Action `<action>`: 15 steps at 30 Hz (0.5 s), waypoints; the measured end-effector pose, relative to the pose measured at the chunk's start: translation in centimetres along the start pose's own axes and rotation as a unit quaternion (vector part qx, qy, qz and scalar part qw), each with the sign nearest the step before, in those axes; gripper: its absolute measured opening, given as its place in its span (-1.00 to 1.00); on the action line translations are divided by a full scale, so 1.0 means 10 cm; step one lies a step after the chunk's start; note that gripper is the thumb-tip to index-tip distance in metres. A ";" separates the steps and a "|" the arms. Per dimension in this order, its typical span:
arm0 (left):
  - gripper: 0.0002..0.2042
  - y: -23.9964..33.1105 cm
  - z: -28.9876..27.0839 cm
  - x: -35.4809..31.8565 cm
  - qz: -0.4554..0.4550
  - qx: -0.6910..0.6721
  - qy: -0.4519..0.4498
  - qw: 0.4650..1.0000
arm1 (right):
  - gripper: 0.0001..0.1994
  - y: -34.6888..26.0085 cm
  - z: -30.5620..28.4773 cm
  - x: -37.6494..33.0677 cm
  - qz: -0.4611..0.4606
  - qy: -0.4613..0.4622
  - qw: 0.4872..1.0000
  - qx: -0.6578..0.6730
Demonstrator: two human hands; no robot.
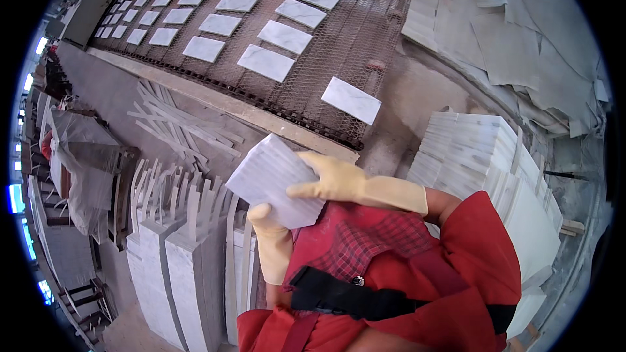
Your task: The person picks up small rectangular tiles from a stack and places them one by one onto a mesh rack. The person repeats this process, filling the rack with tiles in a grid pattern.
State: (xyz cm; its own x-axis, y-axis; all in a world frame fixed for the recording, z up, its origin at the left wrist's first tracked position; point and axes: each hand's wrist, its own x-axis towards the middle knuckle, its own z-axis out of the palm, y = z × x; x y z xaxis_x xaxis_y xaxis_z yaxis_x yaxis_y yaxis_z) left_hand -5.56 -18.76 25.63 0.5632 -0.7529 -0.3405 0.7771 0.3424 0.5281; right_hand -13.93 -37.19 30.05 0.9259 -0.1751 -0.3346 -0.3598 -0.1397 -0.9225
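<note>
I hold a stack of white marble tiles [270, 176] against my chest with both hands in pale yellow rubber gloves. My left hand [266, 220] supports the stack from below at its near edge. My right hand [329, 179] lies over the stack's right side, fingers spread on top. In front of me runs a wire-mesh conveyor belt [352, 45] carrying several white marble tiles in rows; the nearest tile [351, 100] lies close to the belt's near edge.
A tall pile of white tiles [482, 150] stands at my right. Upright tile stacks [176, 254] and thin marble strips [169, 124] are at my left. Broken slabs [515, 32] lie at the far right.
</note>
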 end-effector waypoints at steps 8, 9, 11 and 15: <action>-0.08 -0.04 0.36 0.26 -0.076 0.024 -0.036 0.996 | -0.27 0.54 -0.23 0.04 -0.015 0.078 0.965 0.249; -0.11 -0.05 0.44 0.28 -0.082 0.012 -0.033 0.996 | -0.28 0.61 -0.29 0.03 -0.001 0.086 0.964 0.251; -0.17 -0.12 0.49 0.40 -0.108 -0.012 -0.022 0.994 | -0.30 0.72 -0.44 0.05 0.018 0.097 0.964 0.247; -0.25 -0.32 0.45 0.72 -0.164 -0.049 0.023 0.985 | -0.32 0.90 -0.76 0.13 0.045 0.107 0.964 0.238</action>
State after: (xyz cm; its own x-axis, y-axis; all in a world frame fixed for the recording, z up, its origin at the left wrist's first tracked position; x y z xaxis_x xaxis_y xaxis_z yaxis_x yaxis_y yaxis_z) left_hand -5.25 -27.79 24.98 0.2875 -0.8061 -0.5173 0.9415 0.1386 0.3073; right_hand -16.81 -46.09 22.72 0.8301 -0.3703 -0.4170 -0.2967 0.3398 -0.8925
